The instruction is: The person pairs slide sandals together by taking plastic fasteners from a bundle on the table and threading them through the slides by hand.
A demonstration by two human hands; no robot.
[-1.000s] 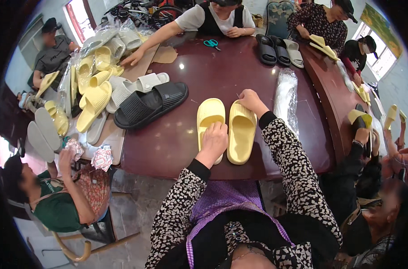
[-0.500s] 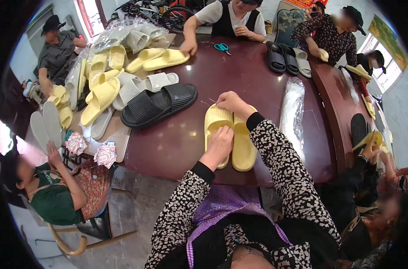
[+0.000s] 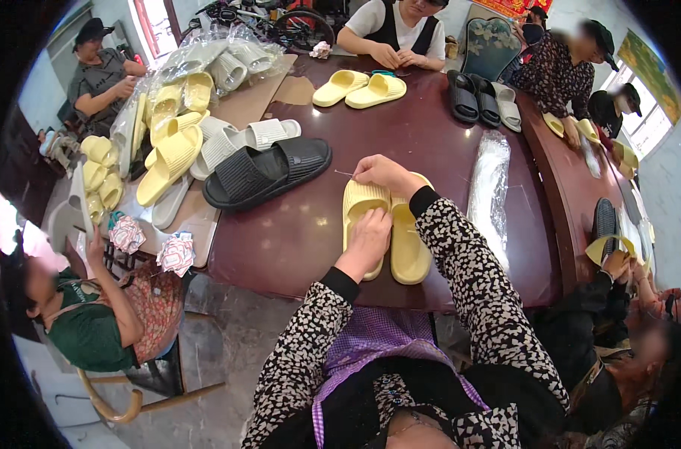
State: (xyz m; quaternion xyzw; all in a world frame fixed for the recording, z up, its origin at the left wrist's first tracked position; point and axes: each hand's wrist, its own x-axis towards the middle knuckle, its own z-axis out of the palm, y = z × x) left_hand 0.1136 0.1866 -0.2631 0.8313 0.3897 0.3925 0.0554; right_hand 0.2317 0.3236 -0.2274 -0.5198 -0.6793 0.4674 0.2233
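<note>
My yellow slippers [image 3: 411, 254] lie side by side near the near edge of the dark red table [image 3: 423, 135]. My left hand [image 3: 367, 241] curls over the left one; I cannot tell whether it grips. Beyond, at the toe end, my right hand [image 3: 384, 176] pinches a thin pale strand [image 3: 342, 173]. Farther off sits another yellow pair [image 3: 376, 91].

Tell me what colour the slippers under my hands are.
The slippers are pale yellow, seen best in the head view.

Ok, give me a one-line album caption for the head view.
Left hand and right hand at a ribbed yellow slide sandal, its mate alongside, on a maroon table.
</note>
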